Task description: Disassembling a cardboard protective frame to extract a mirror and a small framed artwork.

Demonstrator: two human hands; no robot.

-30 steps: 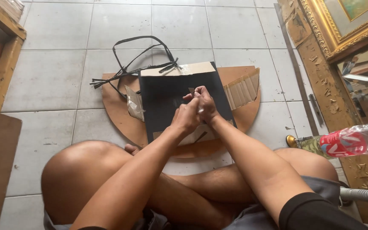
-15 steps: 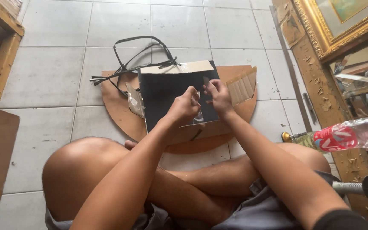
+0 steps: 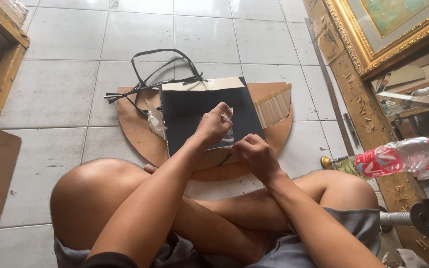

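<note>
The left hand (image 3: 214, 124) is pinched shut on the upper end of a strip of clear tape (image 3: 226, 130), its fingertips closed around the crinkled film just above the lower right part of a black sheet (image 3: 194, 114). The right hand (image 3: 256, 155) sits lower and to the right, fingers curled down near the bottom edge of that sheet, close to the tape's lower end; whether it actually grips the tape cannot be told from here. The tape runs between the two hands, over the black sheet's lower right corner. The black sheet lies flat on a rounded piece of brown cardboard (image 3: 135, 134) on the tiled floor (image 3: 55, 89), with a pale cardboard band (image 3: 202, 84) along its top edge. A scrap of corrugated cardboard (image 3: 273, 106) rests to the right of the sheet, and a bit of clear plastic (image 3: 154, 120) lies at its left edge. Black straps (image 3: 150, 74) loop over the floor just beyond the cardboard. The person sits cross-legged, bare knees on either side. To the right, a plastic bottle with a red label and cap (image 3: 398, 158) lies near a gilded picture frame (image 3: 368, 44).
</note>
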